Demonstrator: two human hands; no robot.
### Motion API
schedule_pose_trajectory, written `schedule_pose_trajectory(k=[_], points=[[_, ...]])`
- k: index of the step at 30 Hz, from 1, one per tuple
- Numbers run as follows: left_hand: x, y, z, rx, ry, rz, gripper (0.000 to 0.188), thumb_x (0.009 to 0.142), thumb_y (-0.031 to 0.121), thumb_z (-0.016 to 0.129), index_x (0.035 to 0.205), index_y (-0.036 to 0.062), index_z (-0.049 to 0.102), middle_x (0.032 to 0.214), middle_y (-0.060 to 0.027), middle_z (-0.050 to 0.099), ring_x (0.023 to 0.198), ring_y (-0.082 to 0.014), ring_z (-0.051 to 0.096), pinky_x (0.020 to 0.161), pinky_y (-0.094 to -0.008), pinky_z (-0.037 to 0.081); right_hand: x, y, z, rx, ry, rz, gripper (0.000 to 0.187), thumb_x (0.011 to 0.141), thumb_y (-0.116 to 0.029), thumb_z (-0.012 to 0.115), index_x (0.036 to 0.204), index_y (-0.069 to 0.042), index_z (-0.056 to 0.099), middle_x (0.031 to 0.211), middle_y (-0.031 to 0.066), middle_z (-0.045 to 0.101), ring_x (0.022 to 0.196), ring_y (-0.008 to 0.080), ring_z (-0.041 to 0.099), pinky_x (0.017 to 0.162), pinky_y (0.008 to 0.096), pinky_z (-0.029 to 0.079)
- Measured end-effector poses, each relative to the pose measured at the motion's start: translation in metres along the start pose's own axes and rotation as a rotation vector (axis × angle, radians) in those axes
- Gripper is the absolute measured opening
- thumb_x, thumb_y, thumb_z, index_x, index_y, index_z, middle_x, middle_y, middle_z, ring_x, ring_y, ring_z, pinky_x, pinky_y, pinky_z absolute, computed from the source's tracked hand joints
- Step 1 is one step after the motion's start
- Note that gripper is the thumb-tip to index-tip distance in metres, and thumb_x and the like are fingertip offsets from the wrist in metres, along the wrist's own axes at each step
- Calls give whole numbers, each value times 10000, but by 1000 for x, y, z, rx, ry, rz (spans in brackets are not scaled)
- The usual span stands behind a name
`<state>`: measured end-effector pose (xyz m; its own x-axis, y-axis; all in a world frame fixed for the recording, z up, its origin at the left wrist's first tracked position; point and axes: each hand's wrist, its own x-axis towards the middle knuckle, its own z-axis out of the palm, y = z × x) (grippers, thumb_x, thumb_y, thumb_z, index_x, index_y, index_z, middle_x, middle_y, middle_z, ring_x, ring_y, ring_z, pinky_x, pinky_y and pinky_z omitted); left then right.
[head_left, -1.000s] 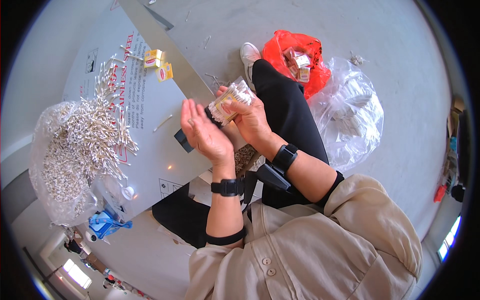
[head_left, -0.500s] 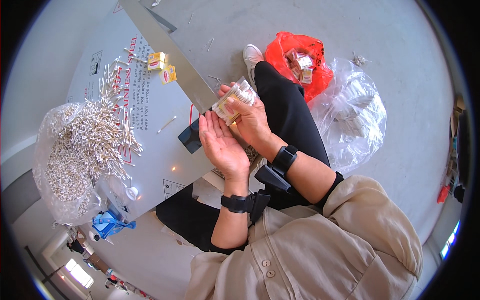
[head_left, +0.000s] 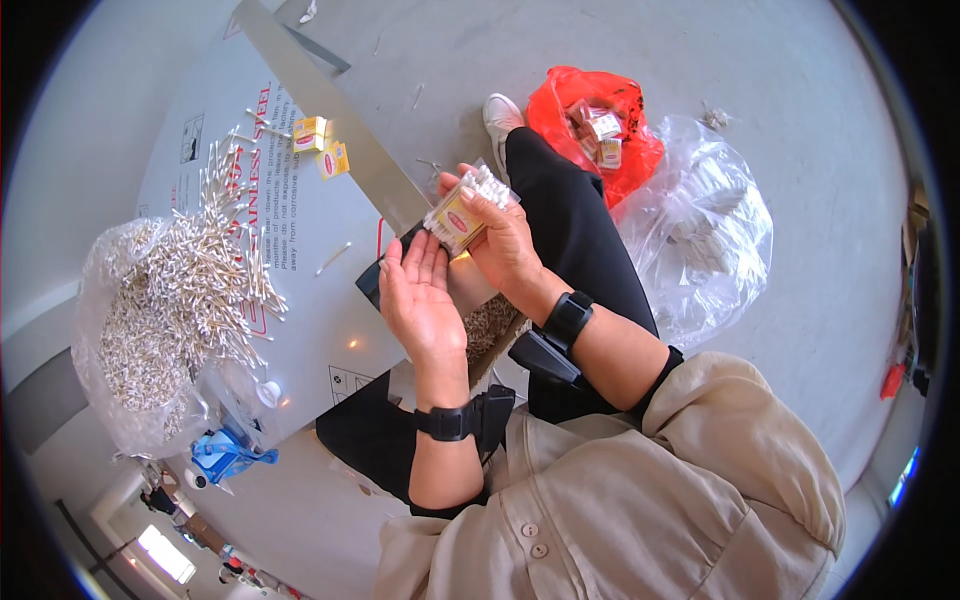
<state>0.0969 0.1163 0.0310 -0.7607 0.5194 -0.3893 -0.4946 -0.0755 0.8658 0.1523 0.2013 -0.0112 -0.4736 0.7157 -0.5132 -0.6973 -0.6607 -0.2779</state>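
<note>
Between the fingers and thumb of my right hand is a clear pack of cotton swabs with a yellow label card, its white tips in a row. My left hand lies palm up just below and left of it, fingers stretched out, fingertips close to the pack's lower edge; whether they touch I cannot tell. A large heap of loose cotton swabs spills from a clear plastic bag on the table at left. Two small stacks of yellow cards sit near the table's far edge.
One loose swab lies on the film-covered metal table. Below my hands, a box of swabs is partly hidden. On the floor at right are a red bag with finished-looking packs and a clear bag. A blue item hangs near the table's corner.
My left hand has drawn a little left and down from the pack, uncovering more of the box below. In my right hand, the pack has turned so its yellow label shows more.
</note>
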Motion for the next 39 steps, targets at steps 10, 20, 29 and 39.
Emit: schedule_pose_trajectory(k=[10,20,29,39], points=[[9,8,2,-94,-156,-115,768,1030,517,367,1495,-69,190,1374,-293,454,1266,-334,469,1126,-439,312,-4,9,-2,-199,-63,-69,470,840,89,644,1286,0,523,1228,151,651,1179,265,608,965,394,525],[-1,-19,-4,-52,-215,129,736,1033,473,397,1532,-10,155,1519,-214,346,1417,-326,323,1197,-446,191,18,-46,-9,-634,-176,-353,550,1010,-309,532,1429,31,425,1462,156,467,1379,234,396,1130,339,311],[-9,-30,10,23,-286,196,775,1030,508,351,1553,6,78,1608,-215,134,1495,-330,129,1219,-444,81,18,-46,-19,-1134,-478,-329,558,1053,-411,405,1432,-5,448,1518,152,403,1438,240,314,1168,345,237],[-5,-29,5,-20,-262,166,790,1020,528,354,1551,9,85,1599,-223,149,1489,-332,150,1222,-451,100,13,-42,-17,-1103,-504,-349,567,1051,-418,405,1460,-26,421,1509,145,415,1432,225,323,1164,343,244]])
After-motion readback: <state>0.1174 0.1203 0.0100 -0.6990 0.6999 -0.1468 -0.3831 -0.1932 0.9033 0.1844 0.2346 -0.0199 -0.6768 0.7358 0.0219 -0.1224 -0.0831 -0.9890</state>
